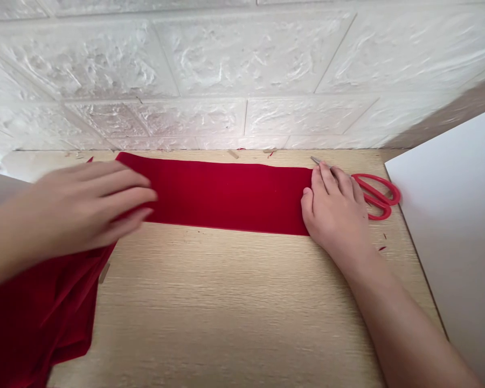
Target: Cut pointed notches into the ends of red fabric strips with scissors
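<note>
A long strip of red cloth (pixel 226 194) lies flat across the back of a light wooden table (pixel 226 307). Its left end bunches up and hangs over the table's left edge. My left hand (pixel 81 207) lies flat on the left part of the cloth, fingers stretched out and blurred by motion. My right hand (pixel 335 207) rests flat at the cloth's right end, fingers together and extended, thumb touching the cloth's edge. Red-handled scissors (pixel 378 195) lie just behind and to the right of my right hand, partly hidden by its fingers.
A white brick-pattern wall (pixel 242 70) runs directly behind the table. A white board (pixel 456 226) stands along the table's right edge. Small red thread scraps (pixel 383 248) lie near the scissors and along the wall.
</note>
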A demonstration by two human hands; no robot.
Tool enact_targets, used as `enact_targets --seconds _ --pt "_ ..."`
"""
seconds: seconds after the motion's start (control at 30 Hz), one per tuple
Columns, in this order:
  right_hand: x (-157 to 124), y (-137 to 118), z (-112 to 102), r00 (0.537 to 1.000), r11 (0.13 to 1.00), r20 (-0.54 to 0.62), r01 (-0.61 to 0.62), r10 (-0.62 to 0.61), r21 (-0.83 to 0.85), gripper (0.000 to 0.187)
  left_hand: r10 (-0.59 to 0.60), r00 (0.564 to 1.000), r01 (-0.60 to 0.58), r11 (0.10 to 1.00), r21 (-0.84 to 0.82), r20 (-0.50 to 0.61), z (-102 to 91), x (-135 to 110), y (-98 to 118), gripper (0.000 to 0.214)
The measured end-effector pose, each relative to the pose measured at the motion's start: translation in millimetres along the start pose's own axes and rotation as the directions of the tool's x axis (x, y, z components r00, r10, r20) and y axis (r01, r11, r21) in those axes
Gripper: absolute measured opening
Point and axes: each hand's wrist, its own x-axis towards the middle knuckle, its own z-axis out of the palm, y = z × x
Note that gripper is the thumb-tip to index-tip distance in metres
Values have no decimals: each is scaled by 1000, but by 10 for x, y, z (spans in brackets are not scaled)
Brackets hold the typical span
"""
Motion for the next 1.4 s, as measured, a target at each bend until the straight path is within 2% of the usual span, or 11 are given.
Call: enact_targets --seconds 0.13,0.27,0.47,0.57,0.77,0.87,0.97,1.13,1.23,1.33,1.4 --pt "4 0 -10 999 1000 36 -17 18 -17 57 77 997 -77 992 -98 -7 262 666 606 32" --pt "-3 23 5 1000 1000 20 -14 14 18 56 86 995 -76 973 -217 40 526 994 864 43" --pt "-4 82 18 999 992 -23 -39 42 119 55 98 994 -80 961 -264 57 599 1025 882 40" --pt "-4 101 -29 995 980 -99 24 -5 197 51 87 996 -77 963 -258 27 604 1029 917 38" --pt "-42 49 -93 918 863 -300 361 -261 353 30 62 998 -67 971 -228 -28 654 1015 984 34" --pt "-67 -9 -82 874 751 -258 486 -412 447 24 40 998 -51 975 -215 -54 669 1001 1003 30" --pt "-69 -34 -88 835 674 -188 532 -517 512 21 32 995 -50 981 -185 -96 661 999 1018 25" --pt "-57 11 -162 839 627 -138 492 -526 604 21 133 972 -149 986 -68 -195 623 1006 1032 18" --pt "-65 61 -175 891 582 -76 355 -448 731 28 152 965 -165 985 -41 -215 605 1012 1041 17" --pt "-52 123 -130 972 434 34 72 -232 898 35 162 967 -173 984 -38 -198 591 1024 1052 20" --pt "-21 174 -88 989 289 76 -38 -123 956 39 183 967 -192 981 -37 -175 584 1034 1061 24"
